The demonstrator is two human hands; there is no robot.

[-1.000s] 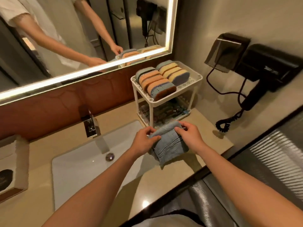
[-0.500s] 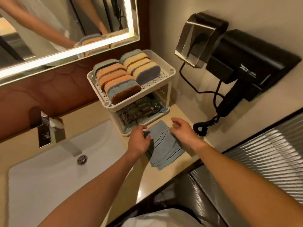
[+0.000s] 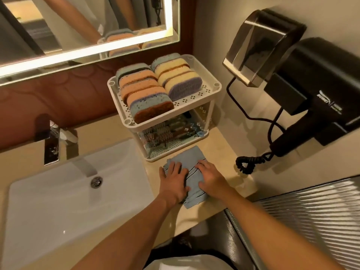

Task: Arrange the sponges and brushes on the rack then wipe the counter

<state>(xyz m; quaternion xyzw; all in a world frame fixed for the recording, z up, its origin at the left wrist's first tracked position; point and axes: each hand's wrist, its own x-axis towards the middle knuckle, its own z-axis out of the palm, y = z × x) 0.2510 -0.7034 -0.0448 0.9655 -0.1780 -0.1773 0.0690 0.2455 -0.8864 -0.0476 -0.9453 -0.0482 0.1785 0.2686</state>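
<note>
Blue cloth [image 3: 191, 173] with dark stripes lies folded flat on the beige counter [image 3: 220, 145], just in front of the rack [image 3: 194, 106]. Left hand [image 3: 174, 181] is pressed palm-down on the cloth's left half, fingers spread and flat, nothing pinched. Right hand [image 3: 211, 178] is palm-down on the right half, fingers loosely extended, likewise gripping nothing. The hands sit side by side with a strip of cloth visible between them. The rack is white, two-tier, perforated. Top tier holds two rows of sponges [image 3: 148, 94] standing on edge, orange and blue in the left row, yellow and purple in the right. Lower tier holds brushes [image 3: 165, 133], detail hard to make out. Left of the rack: white sink [image 3: 58, 201] and chrome faucet [image 3: 52, 147]. Right of the rack: black wall-mounted hair dryer [image 3: 315, 90] with coiled cord [image 3: 251, 161]. Behind the rack: lit mirror [image 3: 87, 26].
</note>
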